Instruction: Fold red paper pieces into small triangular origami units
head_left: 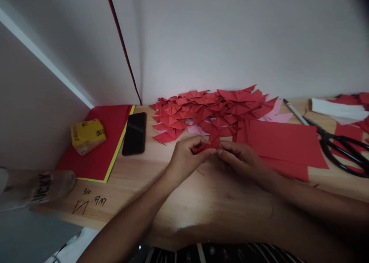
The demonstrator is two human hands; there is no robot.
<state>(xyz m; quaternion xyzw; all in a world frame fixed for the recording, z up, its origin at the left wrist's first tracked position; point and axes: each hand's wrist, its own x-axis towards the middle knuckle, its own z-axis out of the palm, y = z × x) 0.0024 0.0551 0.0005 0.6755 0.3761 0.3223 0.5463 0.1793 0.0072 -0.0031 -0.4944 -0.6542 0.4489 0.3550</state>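
Between my two hands is a piece of folded red paper [214,139], partly hidden by my fingers. My left hand [188,154] pinches its left side with the thumb on top. From the right, my right hand [240,158] closes thumb and fingers on the same piece, its thumb tip close to the left one. Just beyond my hands lies a heap of folded red paper shapes [201,105], with some pink ones among them. A stack of flat red paper sheets [288,142] rests beside my right hand.
Black-handled scissors [343,145] and a pen [296,112] lie to the right, near red scraps and a white strip [338,108]. At left are a phone [134,133], red sheets [95,163] under a yellow packet [88,135], and a clear bottle [54,186] near the edge.
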